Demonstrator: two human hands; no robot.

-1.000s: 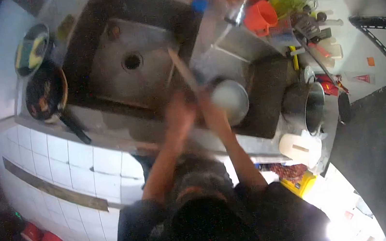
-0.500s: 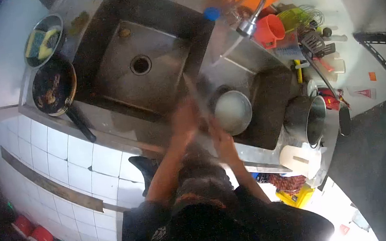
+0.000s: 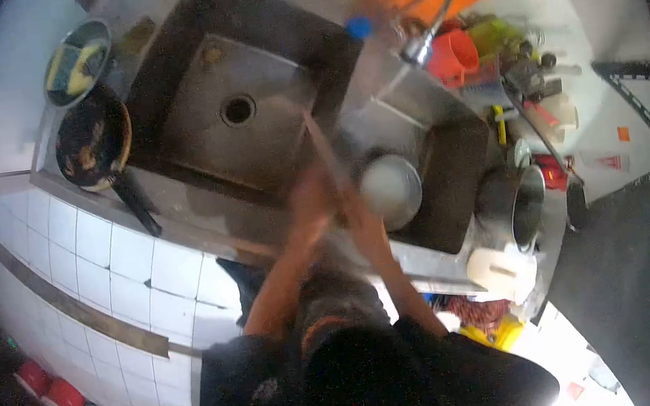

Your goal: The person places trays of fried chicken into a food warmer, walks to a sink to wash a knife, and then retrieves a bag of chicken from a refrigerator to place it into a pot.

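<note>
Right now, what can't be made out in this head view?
- Left hand and right hand: motion-blurred, so the grip on the wooden stick is unclear.
- Utensils right of the sink: too small and blurred to identify.
- Pan contents: dark, indistinct.

A pan (image 3: 91, 139) is sitting on the counter left of the sink (image 3: 193, 138); a bowl (image 3: 390, 188) is lying right of my hands, a pot (image 3: 515, 198) standing further right.
</note>
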